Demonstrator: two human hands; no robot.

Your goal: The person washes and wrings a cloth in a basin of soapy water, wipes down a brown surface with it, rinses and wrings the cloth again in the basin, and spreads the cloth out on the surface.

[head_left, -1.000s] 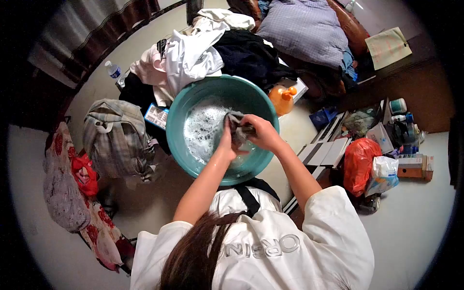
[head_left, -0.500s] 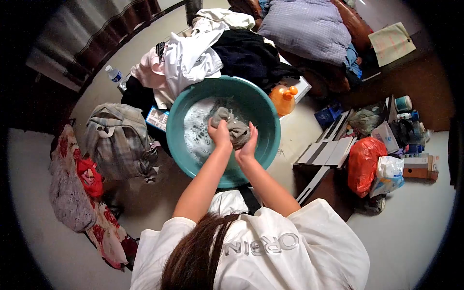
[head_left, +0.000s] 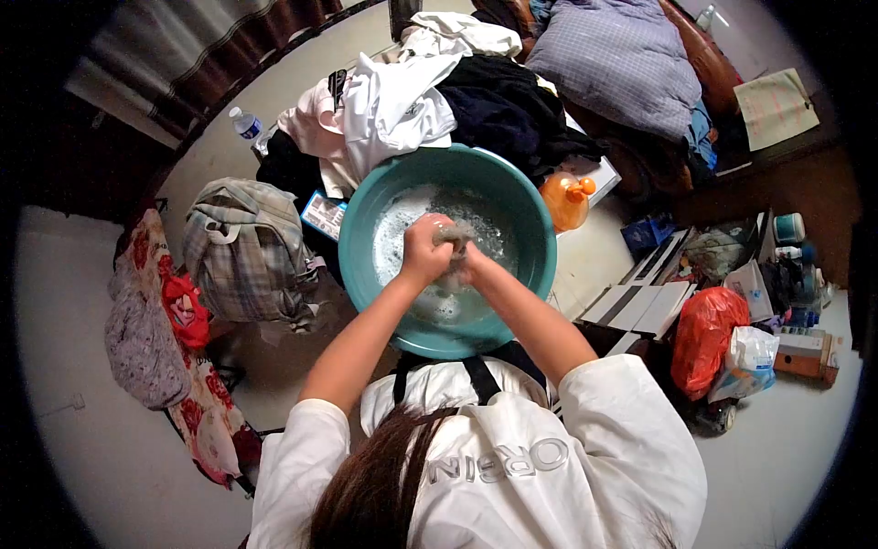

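A green basin with sudsy water stands in front of my body. Over the water, my left hand is closed around a grey-brown cloth, with the knuckles up. My right hand is against the other side of the same cloth, close to my left hand. Its fingers are mostly hidden behind the cloth and my left hand. Part of the cloth hangs toward the foamy water.
White clothes and dark clothes lie heaped behind the basin. An orange bottle stands at its right, a plaid backpack at its left. Farther right are a red bag and boxes.
The cloth was spread between my two hands half a second ago; now it is bunched, and my left hand has closed over it. The whole view has shifted, moving the basin rightward.
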